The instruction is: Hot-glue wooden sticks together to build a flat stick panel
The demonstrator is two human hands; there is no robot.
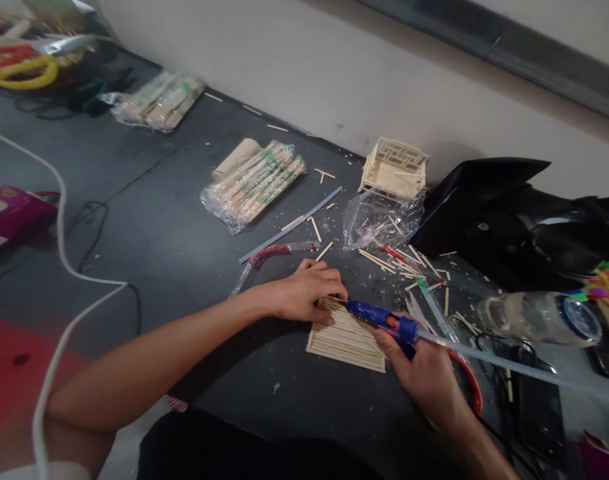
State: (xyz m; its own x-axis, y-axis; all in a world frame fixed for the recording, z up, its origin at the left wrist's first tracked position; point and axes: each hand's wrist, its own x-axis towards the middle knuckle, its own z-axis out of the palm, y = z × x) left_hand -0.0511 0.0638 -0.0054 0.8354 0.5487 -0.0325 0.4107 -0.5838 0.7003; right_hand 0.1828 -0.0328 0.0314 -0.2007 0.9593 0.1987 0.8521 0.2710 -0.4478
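The left forearm reached in from the left, its hand (307, 291) palm-down with fingers (329, 275) bent; the right hand (421, 367), lower and nearby, was curled closed, its forearm slanting down rightward.

Dark table (159, 220): plastic-wrapped stick bundles (257, 183), small stick-built box (394, 170), loose stick offcuts (384, 260), clear jar (534, 319) lay on it; jar on its side.

L hand (311, 290) & R hand (427, 373) bare, forearms bare too; pale cloth edge (59, 471), poss. a sleeve, far L of the fingers, at upper L arm. Dk, plain clothing (244, 450) over lap, below the fingers, w/ no pattern discernible.
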